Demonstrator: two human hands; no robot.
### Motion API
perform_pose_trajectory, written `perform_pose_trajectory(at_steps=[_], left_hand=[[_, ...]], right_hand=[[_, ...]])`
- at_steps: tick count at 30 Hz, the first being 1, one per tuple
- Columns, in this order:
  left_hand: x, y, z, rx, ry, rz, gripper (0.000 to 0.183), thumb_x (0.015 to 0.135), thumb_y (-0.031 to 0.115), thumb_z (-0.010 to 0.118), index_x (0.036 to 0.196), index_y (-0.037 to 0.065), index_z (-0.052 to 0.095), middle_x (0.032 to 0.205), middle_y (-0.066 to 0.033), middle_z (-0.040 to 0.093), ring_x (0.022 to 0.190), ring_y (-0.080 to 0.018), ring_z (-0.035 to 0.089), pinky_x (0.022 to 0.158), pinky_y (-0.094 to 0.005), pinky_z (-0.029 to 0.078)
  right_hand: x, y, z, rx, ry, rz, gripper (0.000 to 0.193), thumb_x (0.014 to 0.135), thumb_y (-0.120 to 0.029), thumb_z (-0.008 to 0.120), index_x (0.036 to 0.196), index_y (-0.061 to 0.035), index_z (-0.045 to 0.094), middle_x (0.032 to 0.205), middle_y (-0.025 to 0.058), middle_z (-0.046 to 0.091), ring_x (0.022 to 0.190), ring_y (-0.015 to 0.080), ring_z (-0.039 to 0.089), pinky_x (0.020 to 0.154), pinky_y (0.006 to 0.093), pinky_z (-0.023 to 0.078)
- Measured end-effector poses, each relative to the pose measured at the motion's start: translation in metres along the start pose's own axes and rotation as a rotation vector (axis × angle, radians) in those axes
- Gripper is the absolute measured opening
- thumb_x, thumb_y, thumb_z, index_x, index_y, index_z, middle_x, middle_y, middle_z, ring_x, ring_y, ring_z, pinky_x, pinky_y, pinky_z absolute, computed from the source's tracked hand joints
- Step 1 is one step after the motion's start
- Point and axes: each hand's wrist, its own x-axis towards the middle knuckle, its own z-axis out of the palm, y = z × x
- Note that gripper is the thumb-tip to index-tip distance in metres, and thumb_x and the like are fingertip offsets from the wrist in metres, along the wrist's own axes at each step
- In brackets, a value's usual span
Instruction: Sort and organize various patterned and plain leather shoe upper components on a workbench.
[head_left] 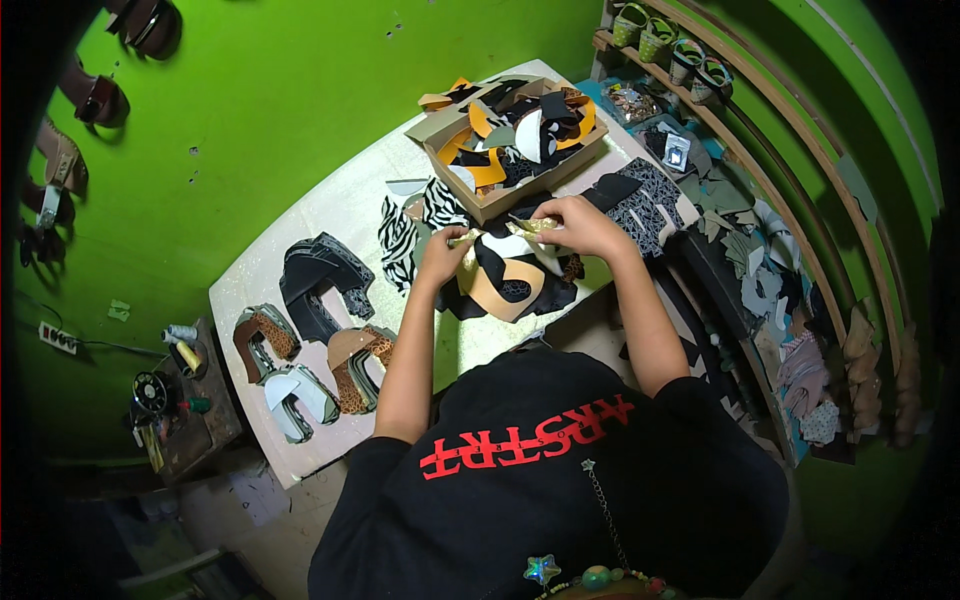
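My left hand [443,254] is closed, pinching a small gold, glittery cut piece [467,238] between thumb and fingers. Opposite it, my right hand [582,226] pinches another gold glittery end [537,225]; I cannot tell if both belong to one piece. Between and below the hands lies a loose pile of cut material, with a curved tan piece [495,298] on top of black ones. Zebra-striped pieces [397,240] lie beside my left hand. Just beyond both hands stands an open cardboard box [452,180] heaped with orange, black and white cut pieces.
On the table [262,270], at left, sit stacks of curved black pieces [318,285], leopard-print pieces [350,375] and pale pieces [298,395]. Grey patterned material [645,205] lies right of my right hand. Scraps crowd a rack [765,290] at right. Sandals [95,95] hang on the green wall.
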Motion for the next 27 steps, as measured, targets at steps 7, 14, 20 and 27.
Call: perform_pose_trajectory(at_steps=[7,14,20,27], left_hand=[[0.007,-0.001,0.032,0.626,0.225,0.007,0.034,0.068,0.025,0.071,0.096,0.010,0.061,0.100,-0.0087,0.058,0.105,-0.0277,0.046,0.083,-0.0456,0.038],[0.017,0.012,0.011,0.233,-0.134,-0.022,0.023,0.069,0.021,0.070,0.081,0.004,0.059,0.074,-0.0046,0.058,0.068,-0.0156,0.054,0.061,-0.0298,0.043],[0.005,0.059,0.013,-0.244,-0.422,0.165,0.017,0.070,0.009,0.068,0.081,0.002,0.058,0.078,-0.0024,0.059,0.073,-0.0081,0.052,0.067,-0.0236,0.043],[0.004,0.086,0.013,-0.469,-0.505,0.193,0.017,0.077,0.010,0.064,0.088,0.003,0.054,0.084,0.0007,0.056,0.078,-0.0061,0.050,0.070,-0.0217,0.042]], right_hand=[[-0.010,0.013,-0.015,0.037,-0.192,-0.011,0.018,0.070,-0.011,0.065,0.084,-0.0012,0.063,0.075,0.0128,0.063,0.069,0.0207,0.059,0.067,0.0306,0.045],[-0.011,0.025,-0.003,0.001,-0.223,0.002,0.016,0.072,-0.012,0.065,0.083,-0.0010,0.063,0.073,0.0130,0.063,0.068,0.0222,0.059,0.066,0.0320,0.044],[0.004,0.021,0.019,-0.017,-0.247,-0.102,0.015,0.073,-0.014,0.064,0.082,-0.0015,0.063,0.096,0.0144,0.056,0.092,0.0263,0.055,0.076,0.0340,0.042],[0.005,0.021,0.007,0.104,0.003,-0.177,0.015,0.074,-0.010,0.062,0.085,0.0003,0.062,0.079,0.0139,0.062,0.071,0.0208,0.059,0.067,0.0305,0.045]])
